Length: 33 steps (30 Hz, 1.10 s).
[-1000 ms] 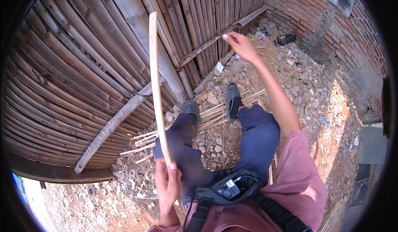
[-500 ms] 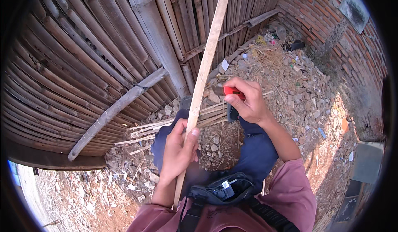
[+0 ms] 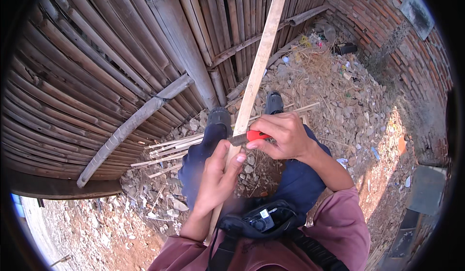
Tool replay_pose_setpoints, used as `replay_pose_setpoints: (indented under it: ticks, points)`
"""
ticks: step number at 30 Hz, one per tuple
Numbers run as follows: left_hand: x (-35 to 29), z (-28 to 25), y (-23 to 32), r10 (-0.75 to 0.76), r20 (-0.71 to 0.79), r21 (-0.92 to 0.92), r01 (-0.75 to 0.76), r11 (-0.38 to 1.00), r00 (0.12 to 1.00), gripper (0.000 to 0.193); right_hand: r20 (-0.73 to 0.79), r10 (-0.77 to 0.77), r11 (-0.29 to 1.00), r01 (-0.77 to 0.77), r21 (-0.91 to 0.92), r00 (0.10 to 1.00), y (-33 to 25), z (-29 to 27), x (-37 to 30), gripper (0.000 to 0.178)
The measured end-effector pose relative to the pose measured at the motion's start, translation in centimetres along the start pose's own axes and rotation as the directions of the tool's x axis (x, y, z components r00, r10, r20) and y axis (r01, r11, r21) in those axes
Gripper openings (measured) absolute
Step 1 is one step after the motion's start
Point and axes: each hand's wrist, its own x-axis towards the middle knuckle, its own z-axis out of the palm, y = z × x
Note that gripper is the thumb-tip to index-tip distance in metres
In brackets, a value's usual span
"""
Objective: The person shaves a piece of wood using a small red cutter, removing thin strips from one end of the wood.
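Note:
A long, pale bamboo strip [image 3: 261,58] slants up from beside my body toward the bamboo wall. My left hand [image 3: 216,180] is closed around its lower part, thumb along the near face. In my right hand [image 3: 286,136] is a knife with a red handle [image 3: 255,135], gripped between fingers and thumb. Its flat grey blade lies across the strip just above my left thumb, touching or very near the wood; exact contact is hard to make out. More thin bamboo strips [image 3: 169,152] lie on the ground by my feet, partly hidden behind my legs.
A bamboo slat wall [image 3: 87,72] with a pole rail rises at the left and front. The brick wall [image 3: 378,19] stands at the far right. Stones, straw and litter cover the ground [image 3: 339,111]. An open black waist bag [image 3: 261,220] sits at my lap.
The knife has come down and left onto the strip, near my left hand. The strip's top has swung right. My right foot now shows beyond the strip.

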Motion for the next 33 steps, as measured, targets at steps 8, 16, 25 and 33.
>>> replay_pose_setpoints:
  ticks: [8,16,25,33]
  points:
    - [0.11,0.11,-0.22,0.117,-0.058,0.120,-0.110,0.987,0.991,0.017,0.017,-0.003,1.000,0.004,-0.025,1.000,-0.32,0.20,0.06,0.036]
    - [0.13,-0.18,-0.42,0.123,-0.089,0.152,-0.108,0.982,0.988,0.021,0.005,-0.022,0.999,0.022,-0.046,1.000,-0.37,0.21,0.23,0.036]
    - [0.07,-0.08,-0.50,0.141,-0.114,0.193,-0.117,0.974,0.983,0.018,0.008,-0.033,0.998,0.033,-0.061,0.999,-0.44,0.11,0.33,0.035]
    - [0.03,0.06,-0.23,0.129,-0.133,0.172,-0.106,0.979,0.983,0.018,-0.016,-0.038,0.995,0.036,-0.098,0.999,-0.77,0.57,0.10,0.034]
